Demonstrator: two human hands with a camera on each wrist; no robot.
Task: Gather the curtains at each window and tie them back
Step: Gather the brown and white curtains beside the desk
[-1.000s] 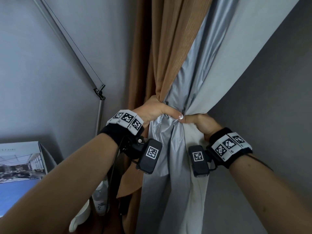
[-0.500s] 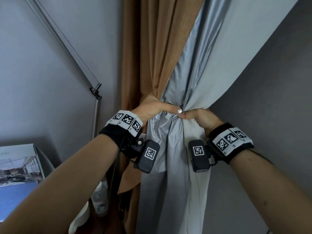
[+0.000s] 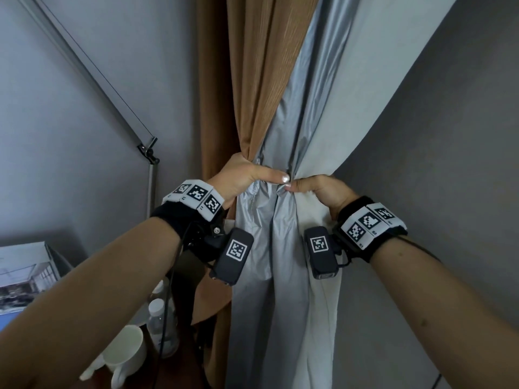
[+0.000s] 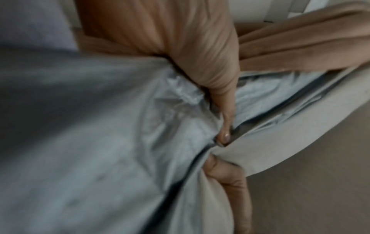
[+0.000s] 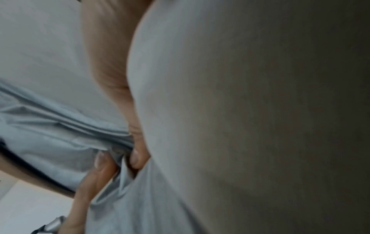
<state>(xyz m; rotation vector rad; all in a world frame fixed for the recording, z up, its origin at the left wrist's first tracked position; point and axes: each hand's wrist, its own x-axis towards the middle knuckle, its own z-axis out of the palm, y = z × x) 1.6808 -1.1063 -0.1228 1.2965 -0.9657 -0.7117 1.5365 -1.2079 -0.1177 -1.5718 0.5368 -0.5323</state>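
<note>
A curtain hangs in the middle of the head view, its brown face on the left and its silver-grey lining on the right, all drawn into one bunch at wrist height. My left hand grips the bunch from the left, thumb across the front. My right hand grips it from the right, and the two thumbs almost meet. In the left wrist view the left thumb lies over the crumpled lining. In the right wrist view the right thumb presses into the folds. No tie-back shows.
A grey wall with a slanted lamp arm stands to the left. Below it are a white mug, a clear plastic bottle and a picture panel. Another grey wall is on the right.
Both hands have stayed clamped on the bunch; the view has shifted a little, and the right hand's thumb now sits closer under the left thumb tip.
</note>
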